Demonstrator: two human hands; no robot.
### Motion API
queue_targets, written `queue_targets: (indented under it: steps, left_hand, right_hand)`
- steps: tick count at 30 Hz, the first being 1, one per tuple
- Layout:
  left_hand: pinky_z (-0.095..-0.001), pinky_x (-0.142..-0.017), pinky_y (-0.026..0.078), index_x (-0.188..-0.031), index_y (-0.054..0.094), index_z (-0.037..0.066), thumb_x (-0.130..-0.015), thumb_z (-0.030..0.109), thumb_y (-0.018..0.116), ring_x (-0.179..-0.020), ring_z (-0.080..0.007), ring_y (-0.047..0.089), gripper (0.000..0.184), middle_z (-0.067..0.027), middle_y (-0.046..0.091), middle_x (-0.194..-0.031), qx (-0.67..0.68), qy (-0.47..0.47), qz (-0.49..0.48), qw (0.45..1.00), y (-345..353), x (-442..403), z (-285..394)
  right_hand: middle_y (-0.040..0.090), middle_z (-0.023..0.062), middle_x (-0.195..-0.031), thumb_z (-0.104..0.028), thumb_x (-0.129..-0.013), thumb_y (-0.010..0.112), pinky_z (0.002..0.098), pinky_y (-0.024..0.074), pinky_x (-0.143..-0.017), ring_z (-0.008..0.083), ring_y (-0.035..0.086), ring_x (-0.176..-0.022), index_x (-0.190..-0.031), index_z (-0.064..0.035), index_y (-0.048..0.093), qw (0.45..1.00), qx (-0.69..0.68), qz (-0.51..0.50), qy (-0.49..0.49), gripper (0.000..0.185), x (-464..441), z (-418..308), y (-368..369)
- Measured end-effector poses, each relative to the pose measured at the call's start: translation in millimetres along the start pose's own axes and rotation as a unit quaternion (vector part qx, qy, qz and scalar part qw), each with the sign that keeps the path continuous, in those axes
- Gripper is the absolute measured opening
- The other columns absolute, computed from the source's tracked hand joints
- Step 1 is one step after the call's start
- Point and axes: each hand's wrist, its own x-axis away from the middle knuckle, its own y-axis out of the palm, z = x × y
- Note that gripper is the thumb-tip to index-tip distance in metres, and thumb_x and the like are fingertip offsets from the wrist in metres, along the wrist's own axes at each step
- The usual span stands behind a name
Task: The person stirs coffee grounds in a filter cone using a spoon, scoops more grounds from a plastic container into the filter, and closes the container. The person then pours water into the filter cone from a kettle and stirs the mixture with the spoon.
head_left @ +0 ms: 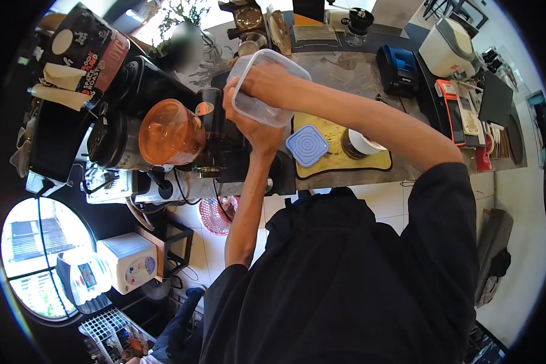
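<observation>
My left hand point(250, 124) is closed around the side of a clear square plastic container point(275, 115), which is tilted with its mouth towards me. My right hand point(258, 82) reaches down into that container; its fingers are hidden, so whether they hold anything does not show. A square blue lid point(307, 145) with ring patterns lies on a yellow mat point(337, 128) just right of the container. Beside the lid, under my right forearm, stands a jar with a white top and dark contents point(359, 144).
A coffee grinder point(209, 130) and an orange-tinted hopper point(171, 132) stand close on the left, near a coffee bag point(91, 57). Along the back right are a black-and-blue printer point(398, 71), a hand grinder point(358, 27) and a card terminal point(450, 112). Someone's leg point(179, 327) shows lower left.
</observation>
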Motion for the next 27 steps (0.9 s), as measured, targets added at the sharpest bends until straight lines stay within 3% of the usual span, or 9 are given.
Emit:
queue_targets:
  steps: [2,4,9,12,14,15,17,24,27]
  left_hand:
    - [-0.0454,-0.109,0.033,-0.138,0.030,0.003,-0.060,0.013,0.090,-0.128,-0.0347,0.042,0.100,-0.0179,0.038,-0.137,-0.017,0.012,-0.009,1.000,-2,-3,-2]
    - [-0.0446,-0.112,0.030,-0.141,0.022,0.003,-0.058,0.012,0.091,-0.131,-0.0301,0.038,0.108,-0.0159,0.034,-0.139,-0.026,0.011,-0.044,0.999,-5,-6,-1]
    - [-0.0439,-0.110,0.032,-0.141,0.024,0.003,-0.058,0.013,0.091,-0.130,-0.0308,0.040,0.107,-0.0159,0.035,-0.139,-0.043,0.036,-0.033,0.998,5,-10,8]
    - [-0.0434,-0.109,0.034,-0.140,0.025,0.003,-0.059,0.013,0.091,-0.129,-0.0317,0.041,0.105,-0.0166,0.037,-0.137,-0.045,0.045,-0.038,0.997,6,-11,13]
    - [-0.0433,-0.108,0.034,-0.140,0.026,0.003,-0.060,0.013,0.090,-0.128,-0.0323,0.042,0.104,-0.0171,0.039,-0.136,-0.068,0.059,-0.045,0.995,7,-10,17]
    - [-0.0435,-0.108,0.035,-0.140,0.026,0.003,-0.060,0.013,0.090,-0.128,-0.0331,0.043,0.103,-0.0178,0.040,-0.136,-0.078,0.064,-0.053,0.993,10,-10,18]
    - [-0.0436,-0.107,0.036,-0.140,0.027,0.004,-0.060,0.013,0.090,-0.128,-0.0339,0.044,0.103,-0.0185,0.041,-0.136,-0.093,0.068,-0.058,0.992,15,-7,21]
    - [-0.0437,-0.104,0.040,-0.140,0.027,0.006,-0.061,0.014,0.090,-0.129,-0.0354,0.044,0.101,-0.0190,0.040,-0.139,-0.125,0.064,-0.062,0.988,33,2,29]
    - [-0.0439,-0.105,0.038,-0.139,0.027,0.005,-0.061,0.014,0.090,-0.129,-0.0346,0.043,0.101,-0.0183,0.040,-0.138,-0.118,0.071,-0.046,0.989,40,5,28]
  right_hand:
    - [0.070,0.0084,-0.094,-0.011,-0.081,0.062,0.0371,0.0563,-0.071,0.0259,0.070,-0.084,-0.096,-0.0094,0.069,0.989,-0.009,0.105,-0.107,0.017,-2,10,21]
    - [0.070,0.0084,-0.094,-0.012,-0.082,0.061,0.0377,0.0558,-0.073,0.0261,0.070,-0.085,-0.097,-0.0092,0.069,0.988,-0.002,0.111,-0.107,0.017,2,12,11]
    - [0.069,0.0083,-0.094,-0.013,-0.081,0.062,0.0385,0.0555,-0.072,0.0263,0.070,-0.086,-0.099,-0.0083,0.068,0.985,-0.007,0.128,-0.117,0.019,7,15,-6]
    - [0.070,0.0086,-0.093,-0.013,-0.080,0.063,0.0380,0.0557,-0.072,0.0265,0.070,-0.087,-0.096,-0.0080,0.068,0.992,-0.036,0.036,-0.113,0.018,16,22,-13]
    - [0.071,0.0096,-0.091,-0.014,-0.080,0.066,0.0374,0.0557,-0.072,0.0268,0.071,-0.086,-0.093,-0.0083,0.070,0.985,0.007,0.139,-0.104,0.014,20,21,0]
    - [0.071,0.0096,-0.091,-0.014,-0.080,0.066,0.0374,0.0557,-0.072,0.0268,0.071,-0.086,-0.093,-0.0083,0.070,0.984,0.006,0.141,-0.110,0.014,19,21,-4]
    - [0.072,0.0107,-0.089,-0.017,-0.081,0.067,0.0375,0.0555,-0.073,0.0278,0.071,-0.084,-0.089,-0.0096,0.071,0.998,-0.061,0.019,0.020,0.012,20,18,-9]
    - [0.072,0.0122,-0.088,-0.024,-0.076,0.072,0.0418,0.0554,-0.073,0.0305,0.071,-0.084,-0.087,-0.0097,0.072,0.993,-0.115,0.016,0.005,0.018,29,33,2]
    - [0.072,0.0134,-0.088,-0.022,-0.074,0.071,0.0423,0.0553,-0.074,0.0322,0.070,-0.084,-0.085,-0.0081,0.072,0.980,-0.176,0.073,0.052,0.017,27,34,15]
